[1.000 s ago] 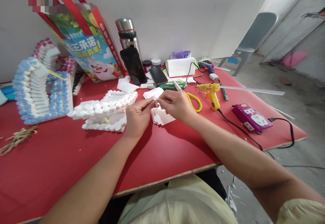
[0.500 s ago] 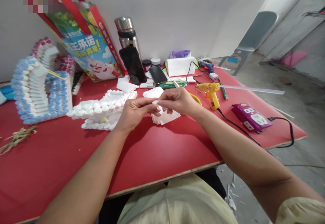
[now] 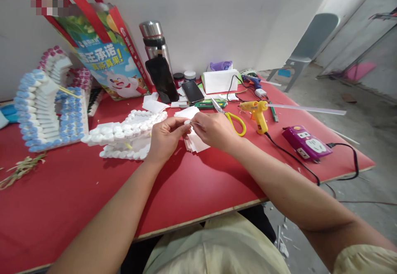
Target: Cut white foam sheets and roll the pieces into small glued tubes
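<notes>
Hands have shifted, uncovering scissors and pinching a white piece.

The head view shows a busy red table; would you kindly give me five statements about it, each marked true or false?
1. The left hand pinches a small white piece. True.
2. The right hand holds the yellow-handled scissors. False: the yellow-handled scissors lie on the red table.
3. A clear glue stick sticks out of the yellow glue gun. True.
4. The purple power socket is left of the shopping bag in the picture. False: it is to the right.
5. A black smartphone stands before the steel flask. True.
</notes>
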A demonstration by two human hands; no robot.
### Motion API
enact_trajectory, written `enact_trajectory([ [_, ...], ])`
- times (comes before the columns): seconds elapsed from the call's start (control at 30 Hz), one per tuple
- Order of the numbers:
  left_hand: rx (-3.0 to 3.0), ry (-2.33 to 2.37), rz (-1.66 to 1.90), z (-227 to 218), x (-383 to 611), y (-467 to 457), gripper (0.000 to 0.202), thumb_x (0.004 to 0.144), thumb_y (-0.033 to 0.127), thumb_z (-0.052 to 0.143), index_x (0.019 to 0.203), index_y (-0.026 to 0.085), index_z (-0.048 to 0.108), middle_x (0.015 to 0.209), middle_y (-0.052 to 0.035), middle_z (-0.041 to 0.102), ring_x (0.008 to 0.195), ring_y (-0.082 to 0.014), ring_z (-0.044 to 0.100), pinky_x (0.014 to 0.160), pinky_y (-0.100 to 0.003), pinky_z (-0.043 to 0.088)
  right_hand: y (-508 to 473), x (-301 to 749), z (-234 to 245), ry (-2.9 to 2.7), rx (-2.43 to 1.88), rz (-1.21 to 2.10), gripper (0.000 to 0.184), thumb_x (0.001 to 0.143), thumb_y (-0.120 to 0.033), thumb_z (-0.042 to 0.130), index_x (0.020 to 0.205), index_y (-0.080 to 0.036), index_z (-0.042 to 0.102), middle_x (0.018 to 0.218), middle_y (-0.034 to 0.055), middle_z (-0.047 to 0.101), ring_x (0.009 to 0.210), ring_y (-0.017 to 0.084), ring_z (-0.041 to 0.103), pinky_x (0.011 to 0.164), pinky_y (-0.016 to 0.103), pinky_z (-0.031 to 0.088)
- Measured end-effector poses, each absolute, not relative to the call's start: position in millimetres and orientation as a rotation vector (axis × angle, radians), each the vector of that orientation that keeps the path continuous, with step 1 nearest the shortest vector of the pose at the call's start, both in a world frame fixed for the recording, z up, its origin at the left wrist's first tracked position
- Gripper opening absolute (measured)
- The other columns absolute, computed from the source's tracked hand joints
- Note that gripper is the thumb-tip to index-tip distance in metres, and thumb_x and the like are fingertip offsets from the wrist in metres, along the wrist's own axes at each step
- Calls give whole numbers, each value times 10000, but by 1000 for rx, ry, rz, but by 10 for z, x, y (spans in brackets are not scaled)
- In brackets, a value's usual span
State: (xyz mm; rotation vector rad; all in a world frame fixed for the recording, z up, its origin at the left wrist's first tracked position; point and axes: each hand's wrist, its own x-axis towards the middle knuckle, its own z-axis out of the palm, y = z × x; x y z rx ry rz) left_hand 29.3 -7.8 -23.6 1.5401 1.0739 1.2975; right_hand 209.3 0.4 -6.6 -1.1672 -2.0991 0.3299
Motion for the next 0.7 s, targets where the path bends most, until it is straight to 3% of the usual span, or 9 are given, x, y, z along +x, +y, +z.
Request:
enact_trajectory([
  [0.17, 1757, 1052, 1352, -210, 243, -6, 142, 825, 343, 778, 923, 242, 798, 971, -43, 669, 960, -189, 622, 866, -309, 521, 70, 2130, 53, -1461, -1055, 1471, 396, 985, -550, 498, 900, -171, 574, 772, 86, 712, 632, 206, 717, 584, 314, 565],
  [0.23, 1778, 1015, 1325, -212, 231, 12, 159, 826, 373, 774, 921, 247, 795, 1010, -49, 656, 1002, -202, 616, 894, -319, 517, 88, 2139, 73, -1272, -1012, 1750, 397, 1002, -553, 473, 967, -171, 574, 798, 90, 720, 626, 203, 718, 583, 336, 599],
  [0.33, 1813, 1000, 1271, -214, 227, 8, 196, 828, 400, 768, 947, 245, 789, 1042, -59, 657, 1019, -214, 622, 921, -334, 511, 100, 2135, 46, -1227, -998, 1873, 282, 1008, -447, 532, 999, -174, 603, 779, 60, 704, 561, 150, 661, 513, 276, 576],
  [0.47, 1921, 1019, 1252, -204, 220, -10, 186, 852, 386, 750, 974, 249, 780, 1033, -55, 661, 1019, -209, 619, 949, -332, 487, 122, 2140, -8, -1260, -1162, 1708, 220, 973, -383, 613, 932, -171, 654, 702, 24, 636, 499, 117, 579, 436, 235, 532],
  [0.7, 2001, 1012, 1251, -201, 217, -6, 156, 872, 359, 730, 970, 247, 777, 1038, -60, 662, 1032, -219, 621, 961, -345, 475, 169, 2212, 7, -1089, -976, 2169, 350, 1059, -365, 367, 970, -131, 611, 800, 120, 727, 624, 197, 703, 560, 324, 604],
])
